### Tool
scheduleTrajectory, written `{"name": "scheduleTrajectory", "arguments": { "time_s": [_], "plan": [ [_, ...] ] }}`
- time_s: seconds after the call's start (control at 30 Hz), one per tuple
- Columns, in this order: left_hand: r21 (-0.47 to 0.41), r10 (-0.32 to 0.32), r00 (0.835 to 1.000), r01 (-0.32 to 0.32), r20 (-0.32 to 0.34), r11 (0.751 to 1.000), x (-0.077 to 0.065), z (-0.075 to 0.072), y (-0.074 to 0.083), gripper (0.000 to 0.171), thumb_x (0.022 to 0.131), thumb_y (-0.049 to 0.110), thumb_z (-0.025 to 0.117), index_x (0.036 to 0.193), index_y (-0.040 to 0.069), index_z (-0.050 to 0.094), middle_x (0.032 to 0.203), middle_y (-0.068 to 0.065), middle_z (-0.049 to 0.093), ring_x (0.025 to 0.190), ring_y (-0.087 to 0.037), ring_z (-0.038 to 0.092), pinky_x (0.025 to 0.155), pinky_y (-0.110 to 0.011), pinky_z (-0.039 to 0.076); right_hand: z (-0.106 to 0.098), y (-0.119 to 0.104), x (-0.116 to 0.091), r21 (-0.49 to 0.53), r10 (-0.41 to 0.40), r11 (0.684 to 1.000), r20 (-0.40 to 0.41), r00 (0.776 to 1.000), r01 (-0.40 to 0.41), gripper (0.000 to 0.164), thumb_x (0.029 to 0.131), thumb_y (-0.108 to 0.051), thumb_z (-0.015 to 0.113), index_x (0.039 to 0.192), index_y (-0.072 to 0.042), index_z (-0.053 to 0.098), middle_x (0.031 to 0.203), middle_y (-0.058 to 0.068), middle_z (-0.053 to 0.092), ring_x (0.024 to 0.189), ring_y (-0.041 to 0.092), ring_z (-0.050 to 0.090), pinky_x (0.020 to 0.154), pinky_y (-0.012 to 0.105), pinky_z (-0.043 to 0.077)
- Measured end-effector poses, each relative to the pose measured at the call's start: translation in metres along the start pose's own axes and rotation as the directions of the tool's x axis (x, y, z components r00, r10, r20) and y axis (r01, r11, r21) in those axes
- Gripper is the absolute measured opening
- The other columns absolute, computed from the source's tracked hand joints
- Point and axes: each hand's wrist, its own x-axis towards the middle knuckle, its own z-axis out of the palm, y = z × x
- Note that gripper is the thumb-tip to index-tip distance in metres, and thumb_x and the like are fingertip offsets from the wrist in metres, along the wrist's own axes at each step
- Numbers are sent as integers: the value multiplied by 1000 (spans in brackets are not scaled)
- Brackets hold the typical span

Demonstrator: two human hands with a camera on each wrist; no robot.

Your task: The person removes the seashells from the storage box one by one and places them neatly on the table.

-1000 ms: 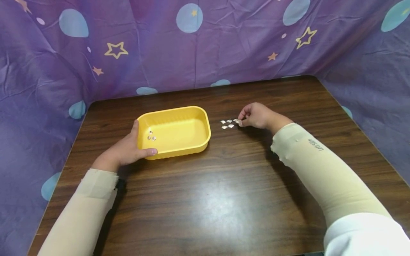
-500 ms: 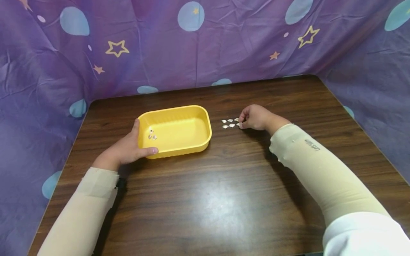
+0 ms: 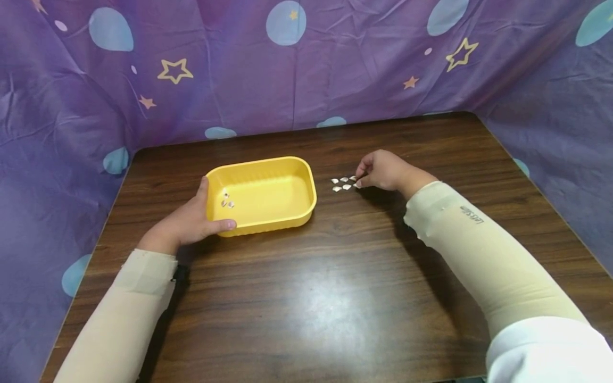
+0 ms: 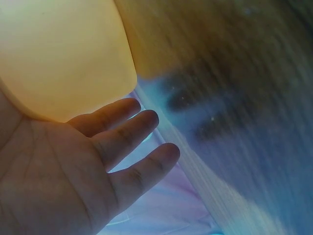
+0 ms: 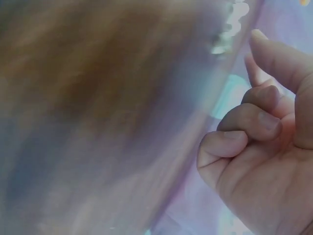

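Note:
At its left end, the yellow plastic tray (image 3: 258,223) is held by my left hand (image 3: 189,219), thumb over the front rim and forefinger along the far left edge. In the left wrist view three fingers (image 4: 134,139) stretch out below the tray wall. Three small shell-like pieces (image 3: 227,201) lie inside the tray. My right hand (image 3: 385,173) is at the right end of two short rows of white, shell-shaped pieces (image 3: 346,187) on the table. Its thumb and forefinger stand apart beside the endmost pieces, with nothing visible between them; the right wrist view shows the other fingers (image 5: 249,120) curled.
The dark wood-grain table (image 3: 268,298) has a bright reflection near its front. A purple cloth (image 3: 249,64) with stars and blue spots hangs behind and beside it. The rows of pieces lie a little right of the tray.
The piece at my right fingertips now lies on the table at the near row's right end. That hand has risen slightly and its thumb and forefinger have parted. The left hand and tray stay put.

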Motion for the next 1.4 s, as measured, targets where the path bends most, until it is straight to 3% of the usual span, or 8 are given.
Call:
{"name": "scheduleTrajectory", "arguments": {
  "time_s": [0.27, 0.6, 1.03, 1.4],
  "plan": [
    [8, -8, 1000, 8, -2, 1000, 0, -1, 0, 140, 89, 63, 74, 160, 2, -30, 166, -41, 15, 143, -49, 40, 121, -65, 29, -6, -39, 6, 166, -62, 983, -69, 996, 73, 18, 91, -18, 82, 100, -4, 76, 72, -2, 58, 71, 13, 51, 66, 28, 43],
    [6, 4, 1000, -4, -2, 1000, 1, 0, -1, 138, 90, 62, 73, 160, 2, -30, 167, -40, 13, 146, -50, 38, 122, -64, 28, 15, -105, 18, 291, -203, 934, -42, 978, 206, 18, 89, -20, 83, 98, -7, 75, 66, -3, 50, 60, 9, 43, 56, 23, 37],
    [18, 2, 1000, -2, -1, 1000, 1, 0, -2, 139, 91, 63, 73, 159, 1, -31, 167, -41, 11, 146, -51, 38, 121, -64, 29, 60, -165, 38, 332, -296, 903, 24, 955, 272, 19, 92, -24, 83, 100, -10, 75, 68, -3, 48, 63, 10, 43, 61, 26, 40],
    [22, 44, 999, -44, -3, 999, 1, -1, -2, 133, 95, 58, 71, 159, -1, -30, 167, -42, 13, 146, -52, 39, 120, -64, 32, 92, -200, 46, 347, -335, 891, 72, 939, 291, 19, 93, -26, 83, 99, -11, 74, 71, -2, 52, 65, 9, 46, 61, 23, 41]
  ]
}}
